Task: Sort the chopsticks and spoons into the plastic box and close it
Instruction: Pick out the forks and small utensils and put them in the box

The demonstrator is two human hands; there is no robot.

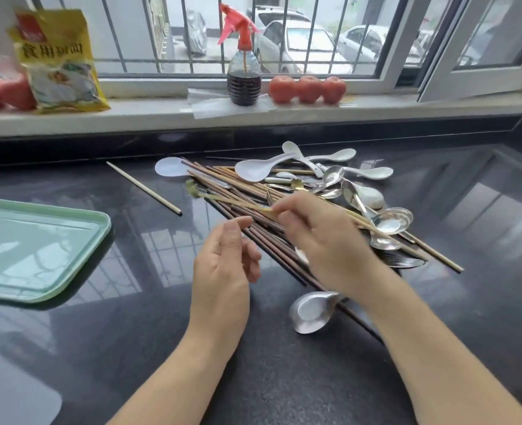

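Observation:
A heap of dark brown chopsticks (238, 185) lies across the black counter, mixed with white plastic spoons (253, 170) and steel spoons (390, 222). My right hand (324, 237) hovers over the heap and pinches a thin gold-coloured utensil (223, 201) with a leaf-shaped end, lifted above the chopsticks. My left hand (223, 265) is beside it, fingers loosely curled, holding nothing. A steel ladle-like spoon (312, 311) lies under my right forearm. A pale green plastic lid or tray (39, 250) sits at the left.
One light wooden chopstick (144, 188) lies apart, left of the heap. On the windowsill stand a spray bottle (243, 75), three tomatoes (307, 88) and a yellow bag (59, 62). A translucent white edge (17, 394) shows at the bottom left.

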